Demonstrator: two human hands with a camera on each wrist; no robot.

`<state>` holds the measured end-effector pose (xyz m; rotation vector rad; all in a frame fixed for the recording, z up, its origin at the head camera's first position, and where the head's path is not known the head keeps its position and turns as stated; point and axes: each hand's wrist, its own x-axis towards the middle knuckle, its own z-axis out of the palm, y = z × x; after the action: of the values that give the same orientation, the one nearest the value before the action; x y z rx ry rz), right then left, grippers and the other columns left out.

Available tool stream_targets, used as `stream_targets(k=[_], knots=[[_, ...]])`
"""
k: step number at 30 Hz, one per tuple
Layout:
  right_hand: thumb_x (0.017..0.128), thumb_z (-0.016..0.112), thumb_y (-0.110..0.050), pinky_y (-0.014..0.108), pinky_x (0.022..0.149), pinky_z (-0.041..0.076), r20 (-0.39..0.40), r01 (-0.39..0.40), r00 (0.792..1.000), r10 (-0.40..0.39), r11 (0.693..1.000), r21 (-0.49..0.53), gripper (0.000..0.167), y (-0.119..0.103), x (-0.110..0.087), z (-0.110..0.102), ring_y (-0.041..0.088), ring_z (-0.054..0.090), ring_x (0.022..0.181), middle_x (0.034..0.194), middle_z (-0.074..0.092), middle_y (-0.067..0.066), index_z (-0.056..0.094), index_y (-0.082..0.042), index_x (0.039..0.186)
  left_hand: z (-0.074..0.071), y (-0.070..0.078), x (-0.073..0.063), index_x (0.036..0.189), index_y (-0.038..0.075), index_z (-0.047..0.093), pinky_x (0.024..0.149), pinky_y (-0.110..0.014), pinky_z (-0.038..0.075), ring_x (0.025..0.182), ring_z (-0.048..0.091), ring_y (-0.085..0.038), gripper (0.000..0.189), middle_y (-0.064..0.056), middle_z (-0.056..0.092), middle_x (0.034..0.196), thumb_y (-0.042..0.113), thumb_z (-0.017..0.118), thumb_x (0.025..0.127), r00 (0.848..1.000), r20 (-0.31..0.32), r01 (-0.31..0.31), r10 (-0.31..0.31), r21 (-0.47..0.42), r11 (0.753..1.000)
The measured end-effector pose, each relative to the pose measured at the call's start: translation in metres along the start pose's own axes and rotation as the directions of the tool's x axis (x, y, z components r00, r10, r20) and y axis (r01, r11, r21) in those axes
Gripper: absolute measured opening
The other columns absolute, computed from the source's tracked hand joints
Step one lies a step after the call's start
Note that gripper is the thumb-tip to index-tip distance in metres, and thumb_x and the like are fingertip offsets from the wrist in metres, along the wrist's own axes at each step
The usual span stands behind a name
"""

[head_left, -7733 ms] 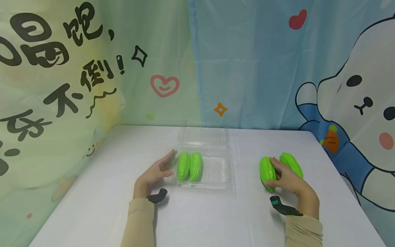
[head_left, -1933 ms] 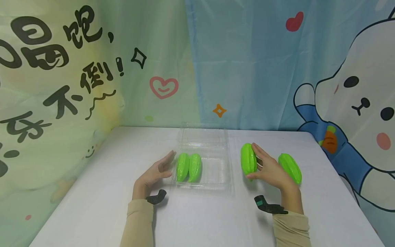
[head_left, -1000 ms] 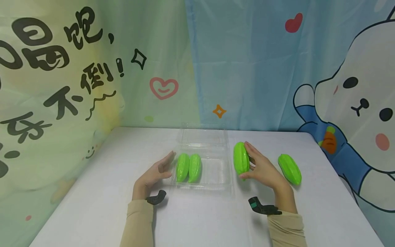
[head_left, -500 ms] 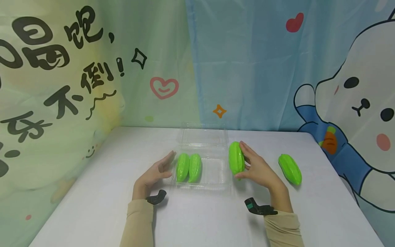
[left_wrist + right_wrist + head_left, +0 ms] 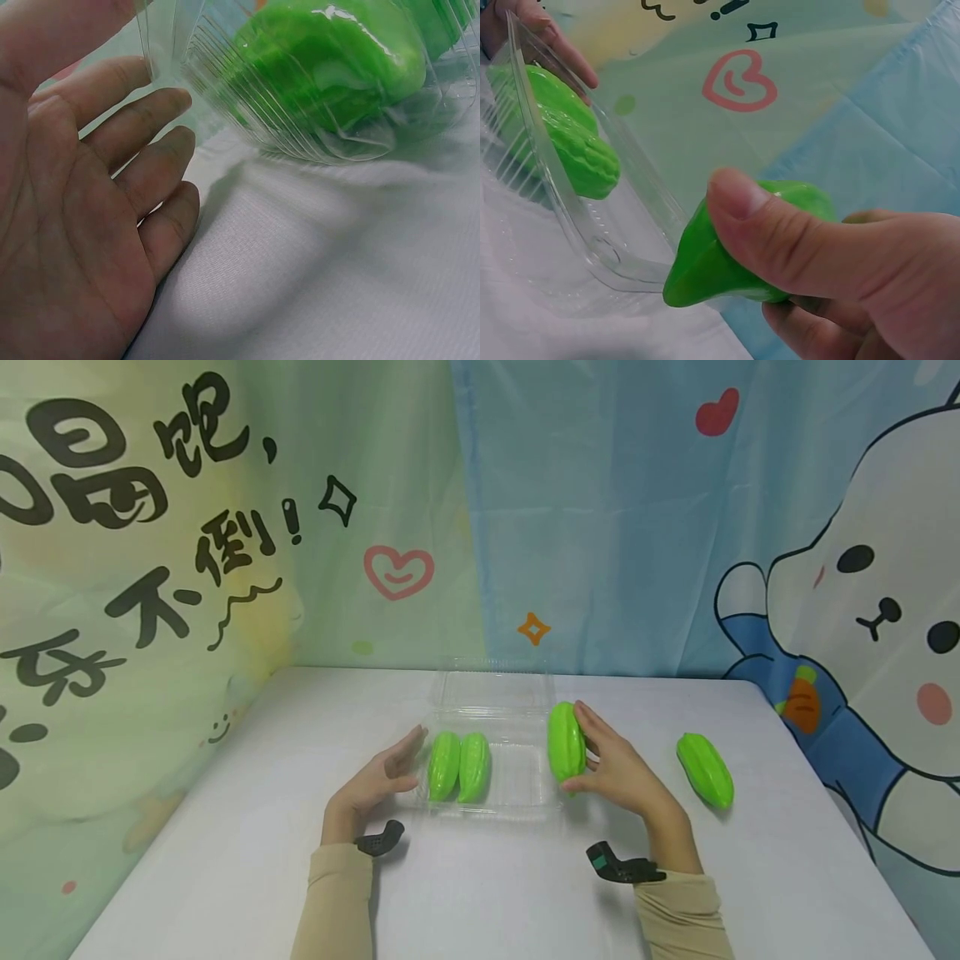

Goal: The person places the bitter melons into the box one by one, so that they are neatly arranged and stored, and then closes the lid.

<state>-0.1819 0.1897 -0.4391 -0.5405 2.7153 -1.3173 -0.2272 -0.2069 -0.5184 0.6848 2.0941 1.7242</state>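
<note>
A clear plastic clamshell box (image 5: 522,774) lies with its lid folded back on the table. Two bright green, ridged, star-fruit-like toy fruits (image 5: 444,767) sit side by side in its left half. My right hand (image 5: 618,770) pinches a third such fruit (image 5: 566,742) between thumb and fingers, above the box's right edge. In the right wrist view that fruit (image 5: 697,262) has its pointed end toward the box wall. My left hand (image 5: 382,774) stays at the box's left side with relaxed fingers (image 5: 154,161) against or very near the clear wall, holding nothing.
Another green ridged fruit (image 5: 705,770) lies on the white-covered table (image 5: 480,885), to the right of my right hand. A printed curtain (image 5: 600,527) hangs behind the table's far edge. Each wrist wears a black camera mount (image 5: 622,865).
My right hand has lifted one fruit off the table at right and carried it left to the box's right edge. The left hand and the boxed fruits have stayed put.
</note>
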Motion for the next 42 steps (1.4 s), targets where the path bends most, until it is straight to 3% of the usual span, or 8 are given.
stream_targets(k=[9,18,26,34,42], knots=[[0.067,0.086,-0.018,0.04,0.101,0.046,0.0,0.009,1.0,-0.009,1.0,-0.009,0.118,-0.003,0.004,0.007,0.039,0.029,0.14,0.161,0.002,0.008,0.006,-0.011,0.153,0.0,-0.001,0.0,0.153,0.018,0.016,0.111,-0.007,0.019,0.149,0.009,-0.018,0.086,0.002,0.014,0.161,0.007,0.067,0.086,1.0,0.006,0.007,-0.007,-0.01,1.0],[0.066,0.086,-0.014,0.037,0.1,0.047,-0.01,0.02,1.0,-0.02,1.0,0.014,0.117,-0.007,0.006,0.015,0.037,0.03,0.14,0.161,0.002,0.007,0.007,-0.009,0.153,0.001,0.0,0.001,0.153,0.017,0.016,0.118,-0.026,0.012,0.149,0.01,-0.018,0.086,0.001,0.014,0.161,0.009,0.068,0.086,1.0,0.003,0.009,-0.009,0.009,1.0],[0.066,0.086,-0.014,0.037,0.101,0.047,-0.005,0.019,1.0,-0.019,1.0,0.024,0.118,-0.01,0.009,0.022,0.037,0.034,0.138,0.161,0.002,0.006,0.008,-0.01,0.153,0.001,-0.001,0.001,0.153,0.016,0.016,0.119,-0.026,0.013,0.148,0.01,-0.02,0.086,-0.001,0.014,0.161,0.01,0.069,0.086,1.0,-0.001,0.007,-0.007,0.028,1.0],[0.064,0.087,-0.014,0.039,0.101,0.047,-0.005,0.029,1.0,-0.029,1.0,-0.009,0.118,-0.012,0.013,0.031,0.035,0.033,0.139,0.161,0.003,0.006,0.01,-0.009,0.153,0.002,-0.001,0.001,0.153,0.014,0.015,0.12,-0.037,0.009,0.149,0.008,-0.023,0.085,-0.003,0.012,0.161,0.009,0.067,0.086,1.0,0.004,0.0,0.0,0.031,1.0],[0.064,0.088,-0.017,0.04,0.104,0.044,-0.001,0.037,0.999,-0.037,0.998,-0.047,0.118,-0.015,0.02,0.041,0.032,0.026,0.143,0.161,0.005,0.006,0.012,-0.008,0.153,0.0,0.001,0.001,0.153,0.017,0.017,0.118,-0.022,0.014,0.148,0.01,-0.019,0.087,0.001,0.014,0.161,0.012,0.07,0.085,1.0,-0.017,0.026,-0.025,0.045,0.999]])
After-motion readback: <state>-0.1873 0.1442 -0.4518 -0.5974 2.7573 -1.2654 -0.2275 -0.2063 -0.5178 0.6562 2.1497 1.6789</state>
